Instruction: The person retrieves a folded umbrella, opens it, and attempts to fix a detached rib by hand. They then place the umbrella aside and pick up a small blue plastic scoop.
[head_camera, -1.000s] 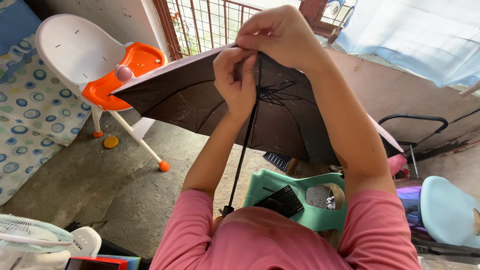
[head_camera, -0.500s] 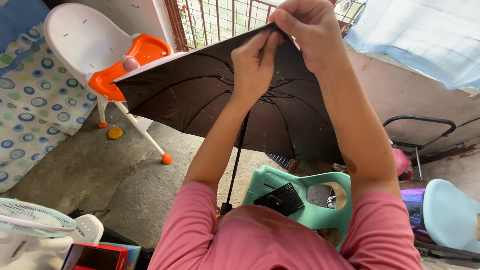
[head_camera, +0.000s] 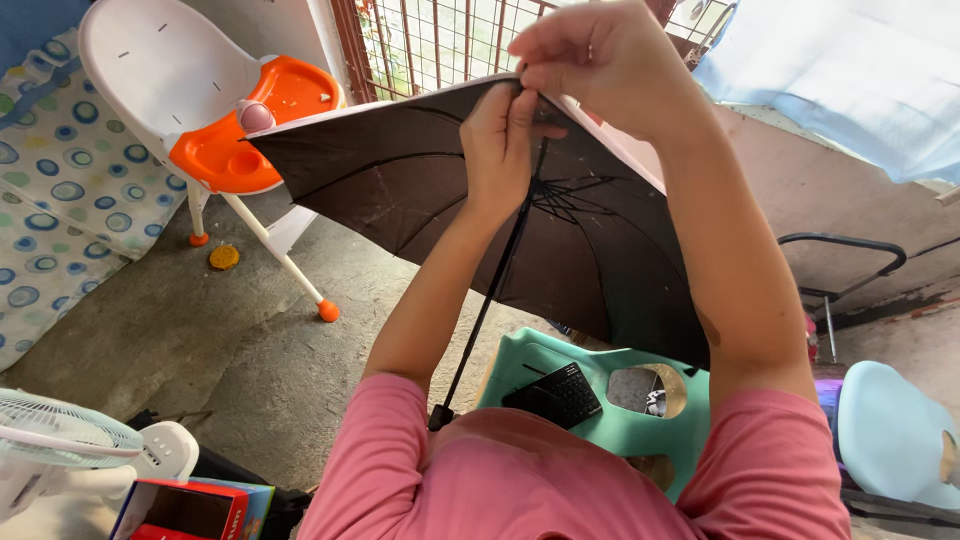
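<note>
An open black umbrella (head_camera: 420, 190) is tilted in front of me, its underside and ribs facing me. Its thin black shaft (head_camera: 490, 300) runs down to the handle (head_camera: 440, 415) resting against my pink shirt. My left hand (head_camera: 500, 145) grips the canopy's upper edge from below, fingers closed on the fabric by a rib end. My right hand (head_camera: 600, 60) pinches the same spot of the edge from above, touching my left fingers.
A white high chair with an orange tray (head_camera: 230, 140) stands at the upper left on the concrete floor. A green plastic stool (head_camera: 620, 400) carries a black keypad (head_camera: 555, 395). There is also a white fan (head_camera: 60, 440), a red box (head_camera: 180, 510), a pale blue chair (head_camera: 890, 430) and a metal grille (head_camera: 430, 40).
Both hands have kept their hold on the canopy edge and lifted it slightly up and to the right. The umbrella tilted a little with them.
</note>
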